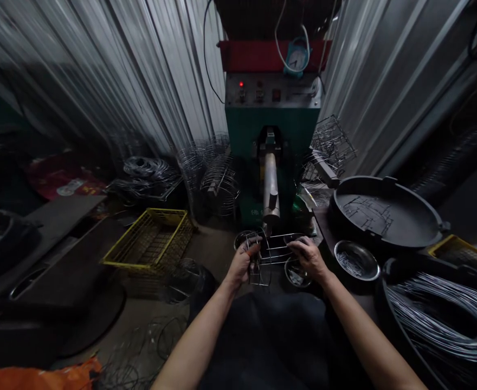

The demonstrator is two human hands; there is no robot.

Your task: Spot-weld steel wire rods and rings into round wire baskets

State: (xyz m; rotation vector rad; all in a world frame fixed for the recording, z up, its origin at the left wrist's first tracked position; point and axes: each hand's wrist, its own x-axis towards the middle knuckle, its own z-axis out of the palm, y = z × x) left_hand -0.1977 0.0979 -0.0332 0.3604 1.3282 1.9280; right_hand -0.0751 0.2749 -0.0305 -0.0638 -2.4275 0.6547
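Note:
A shiny wire frame (279,250) with long parallel rods stretches between my two hands, just below the tip of a welding machine's metal arm (271,187). Its left end is gripped in the closed fingers of my left hand (240,264), where a looped wire part hangs down. My right hand (310,259) pinches the right end with thumb and fingers. Whether the arm's tip touches the wire, I cannot tell. Under my right hand sits a small metal bowl (289,277) with small pieces inside. The green welding machine (242,122) stands straight ahead, its red light lit.
To the left is a yellow wire basket (144,267). On the right stand a large black tray (401,216), a metal bowl (375,271) of short pieces, and a black tub (385,295) of bent wires. Wire bundles (144,168) lie near the corrugated wall (161,81).

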